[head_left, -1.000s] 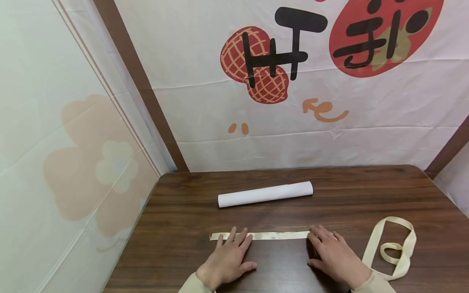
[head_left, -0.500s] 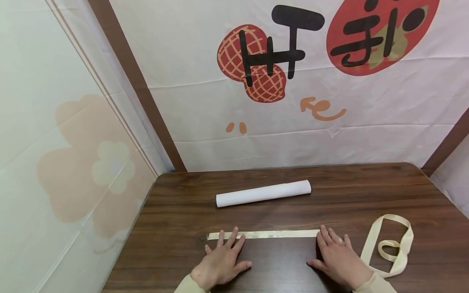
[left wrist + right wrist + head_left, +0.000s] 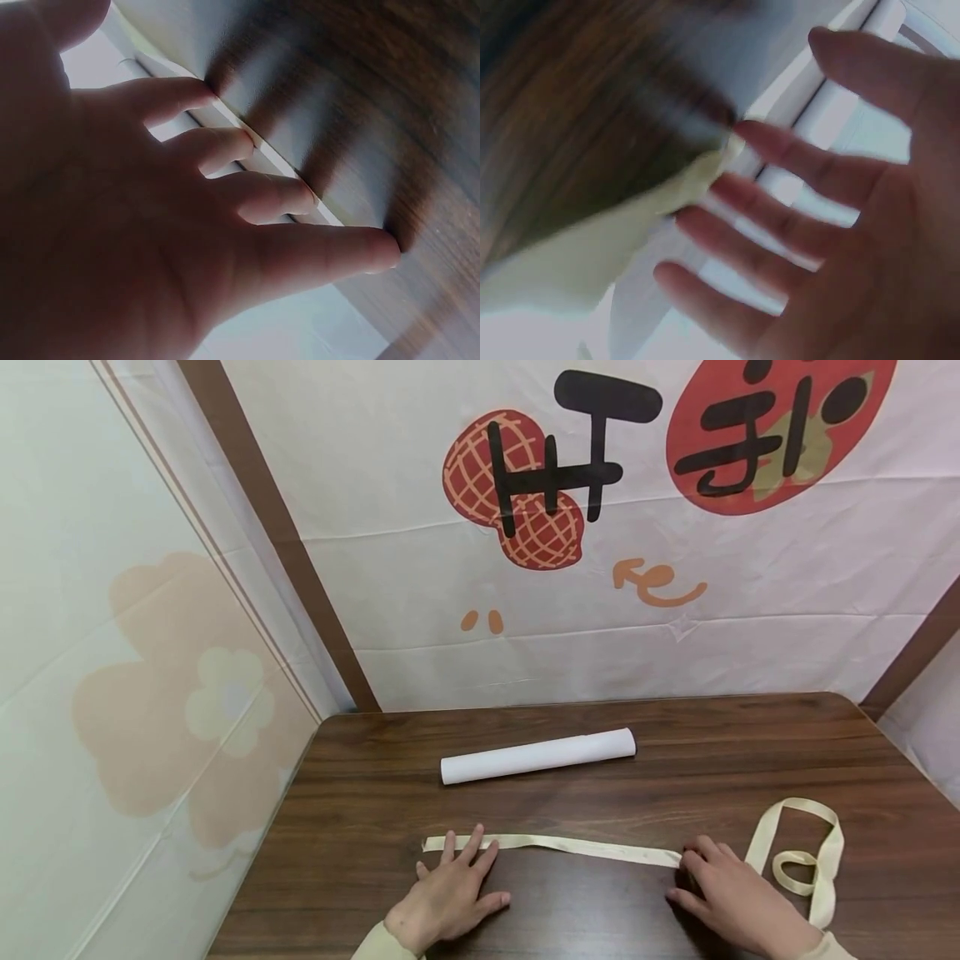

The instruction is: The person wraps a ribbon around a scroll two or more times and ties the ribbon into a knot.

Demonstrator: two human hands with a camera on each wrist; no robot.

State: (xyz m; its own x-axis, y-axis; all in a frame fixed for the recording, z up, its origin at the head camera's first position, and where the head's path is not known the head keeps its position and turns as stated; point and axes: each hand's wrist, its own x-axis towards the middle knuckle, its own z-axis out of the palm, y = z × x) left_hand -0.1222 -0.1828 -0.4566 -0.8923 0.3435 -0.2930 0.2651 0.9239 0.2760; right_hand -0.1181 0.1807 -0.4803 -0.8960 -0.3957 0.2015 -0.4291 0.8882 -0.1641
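A cream ribbon (image 3: 592, 848) lies across the table between the two hands, slightly slanted and rippled toward the right. My left hand (image 3: 444, 897) rests with spread fingers on it near its left end; in the left wrist view the fingertips (image 3: 304, 201) touch the strip. At the right, my right hand (image 3: 738, 897) touches the ribbon with its fingertips, thumb held apart. The right wrist view, somewhat blurred, has the fingers (image 3: 742, 251) nearly straight against the bunched ribbon (image 3: 694, 180). Part of the ribbon is hidden under this hand.
The rest of the ribbon lies in loose loops (image 3: 828, 860) to the right of the right hand. A white roll (image 3: 538, 757) lies farther back on the brown wooden table (image 3: 360, 793). Behind the table hangs a printed cloth wall (image 3: 405, 585).
My right hand has slid right and nearer to me, drawing its side of the ribbon along, so the strip now slants. The left hand has shifted slightly left in view and stays on the ribbon.
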